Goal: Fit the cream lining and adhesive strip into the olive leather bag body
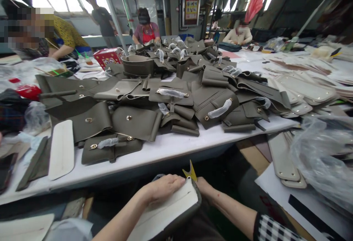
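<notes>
In the lower middle of the head view is a dark grey-green bag piece (200,196) with a white stiff board (168,210) along it. My left hand (167,186) is closed over its upper edge, fingers bent towards the far corner. At that corner, my right hand (204,189) is partly hidden behind the piece, its fingertips out of sight. Beside its fingers a yellow fork-ended tool (190,172) sticks up with two points apart; it appears gripped in this hand. On the table ahead lies a flat bag part with a wrapped handle (111,149).
Many dark bag parts (135,121) are heaped on the white table (165,152). A loose white board (62,149) lies left. Pale panels (284,160) and clear plastic film (322,153) crowd the right. Several people work beyond, one in a red apron (148,35).
</notes>
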